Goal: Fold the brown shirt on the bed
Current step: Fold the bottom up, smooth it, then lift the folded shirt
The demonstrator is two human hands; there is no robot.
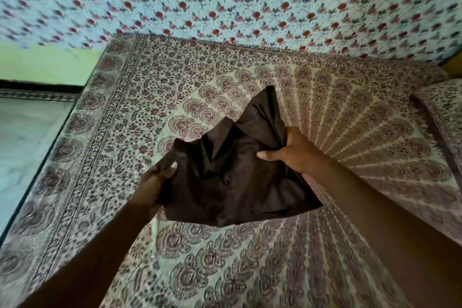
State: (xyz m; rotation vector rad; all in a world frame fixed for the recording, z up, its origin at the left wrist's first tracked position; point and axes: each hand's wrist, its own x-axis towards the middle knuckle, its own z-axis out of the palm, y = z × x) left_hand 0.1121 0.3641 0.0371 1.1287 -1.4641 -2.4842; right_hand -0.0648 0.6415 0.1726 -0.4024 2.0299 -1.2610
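A: L hand (156, 184) pinched shirt (235, 175) at its near-left edge; R hand (291, 151) gripped a bunch farther up, right side.

B: So shirt hung betw. both, off the bed (250, 270)?

A: Looked so. Long axis ran near-left to far-right, peak pointing away. L nearer.

Shirt: we hold the shirt (232, 172) above the middle of the bed (325, 257).
Our hands: left hand (155, 182) on its left edge, right hand (290, 150) on its right.
Pillow: pillow (442, 117) at right.
Hanging cloth: cloth (225, 0) behind the bed.
Floor: floor (22, 137) at left.
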